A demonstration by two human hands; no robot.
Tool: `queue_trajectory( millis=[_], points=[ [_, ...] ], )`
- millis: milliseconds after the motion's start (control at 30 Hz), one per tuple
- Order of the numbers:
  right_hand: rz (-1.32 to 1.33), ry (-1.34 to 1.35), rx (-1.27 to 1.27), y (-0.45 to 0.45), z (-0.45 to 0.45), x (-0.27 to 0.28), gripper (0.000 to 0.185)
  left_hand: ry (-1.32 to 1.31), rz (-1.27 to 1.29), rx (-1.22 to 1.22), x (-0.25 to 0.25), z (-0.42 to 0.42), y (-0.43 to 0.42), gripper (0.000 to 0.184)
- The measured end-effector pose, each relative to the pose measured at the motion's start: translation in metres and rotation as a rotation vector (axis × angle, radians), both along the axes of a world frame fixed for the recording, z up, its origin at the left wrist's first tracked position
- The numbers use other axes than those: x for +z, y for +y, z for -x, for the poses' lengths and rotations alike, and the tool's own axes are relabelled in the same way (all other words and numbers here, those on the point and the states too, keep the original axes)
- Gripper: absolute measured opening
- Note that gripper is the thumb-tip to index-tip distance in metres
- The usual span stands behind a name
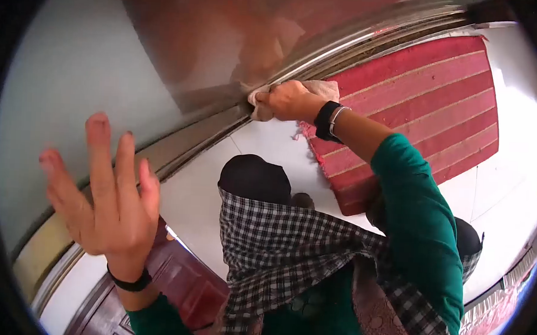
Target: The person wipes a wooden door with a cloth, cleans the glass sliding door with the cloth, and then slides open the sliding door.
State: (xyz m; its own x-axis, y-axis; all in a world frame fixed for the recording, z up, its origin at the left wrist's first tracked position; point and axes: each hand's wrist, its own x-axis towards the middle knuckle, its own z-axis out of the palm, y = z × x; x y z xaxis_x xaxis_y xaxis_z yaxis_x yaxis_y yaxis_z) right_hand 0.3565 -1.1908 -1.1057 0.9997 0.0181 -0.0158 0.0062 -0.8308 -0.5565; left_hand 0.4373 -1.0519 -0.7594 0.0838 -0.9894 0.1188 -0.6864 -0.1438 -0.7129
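Note:
My right hand [289,100] is closed around a crumpled beige cloth [323,88]. It presses the cloth against a narrow metal rail [238,113] along the lower edge of a glossy panel [208,39], which looks reddish-brown and pale grey. Some of the cloth is hidden under my fingers. My left hand [108,211] is raised at the left, fingers spread and holding nothing. It is in front of the grey part of the panel; whether the fingertips touch it I cannot tell.
On the pale tiled floor [189,209] lies a red striped mat [415,108], to the right of the rail. A dark red panelled door [185,283] shows at lower left. A black-and-white checked scarf [277,240] hangs across my body. Pink fabric [495,324] is at lower right.

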Motion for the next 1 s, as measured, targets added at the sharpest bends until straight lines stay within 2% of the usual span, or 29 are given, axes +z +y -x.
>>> queue_trajectory(
  millis=[167,233,267,300,333,367,433,500,567,633,667,700,733,800,833,867,900,967,1000],
  points=[
    [0.112,0.027,0.037,-0.012,0.001,0.017,0.034,0.001,-0.002,-0.042,0.004,-0.003,0.0,0.023],
    [0.104,0.05,0.025,-0.03,0.018,0.043,0.037,-0.069,-0.015,-0.014,0.003,-0.001,0.005,0.017],
    [0.083,0.153,-0.092,-0.047,0.034,0.017,0.045,-0.052,-0.01,-0.007,0.001,-0.003,0.008,0.017],
    [0.086,0.246,-0.154,-0.062,0.045,0.021,0.053,-0.056,0.0,-0.029,0.002,-0.005,0.009,0.017],
    [0.082,0.194,-0.276,-0.077,0.06,0.02,0.055,-0.06,0.009,-0.051,0.003,-0.006,0.01,0.017],
    [0.127,0.357,-0.345,-0.095,0.07,0.019,0.052,-0.052,0.007,-0.052,0.002,-0.006,0.008,0.017],
    [0.185,0.278,-0.506,-0.135,0.104,0.015,0.044,-0.065,-0.007,-0.063,0.001,-0.008,0.005,0.016],
    [0.28,0.374,-0.661,-0.18,0.133,0.01,0.05,-0.072,-0.012,-0.065,0.0,-0.008,0.002,0.015],
    [0.189,0.395,-0.873,-0.203,0.143,0.019,0.043,-0.068,-0.006,-0.084,0.001,-0.007,0.001,0.018],
    [0.593,0.306,-0.45,-0.212,0.156,-0.094,0.033,-0.058,-0.021,-0.068,0.001,-0.008,0.001,0.019],
    [0.199,0.65,-0.796,-0.165,0.116,0.034,0.029,-0.065,-0.023,-0.087,0.001,-0.01,0.001,0.019],
    [0.107,0.811,-0.627,-0.147,0.1,0.036,0.032,-0.078,-0.021,-0.1,0.001,-0.011,0.003,0.02],
    [0.204,1.284,-0.492,-0.126,0.061,0.079,0.033,-0.054,-0.025,-0.108,0.003,-0.013,0.004,0.024],
    [0.17,0.096,-0.532,-0.076,0.081,-0.016,0.03,-0.03,-0.018,-0.15,0.005,-0.014,0.01,0.03],
    [0.28,0.09,-0.535,-0.067,0.087,0.007,0.034,-0.056,-0.013,-0.168,0.003,-0.011,0.012,0.031],
    [0.184,0.129,-0.504,-0.077,0.088,0.007,0.028,-0.086,-0.012,-0.184,-0.001,-0.014,0.014,0.032],
    [0.2,0.122,-0.531,-0.093,0.094,0.009,0.028,-0.093,0.007,-0.208,-0.002,-0.015,0.015,0.032],
    [0.207,-0.023,-0.515,-0.138,0.12,0.012,0.03,-0.207,0.01,-0.172,-0.003,-0.012,0.016,0.023],
    [0.328,-0.107,-0.536,-0.159,0.131,-0.002,0.028,-0.218,0.023,-0.175,-0.004,-0.011,0.017,0.025]
  ],
)
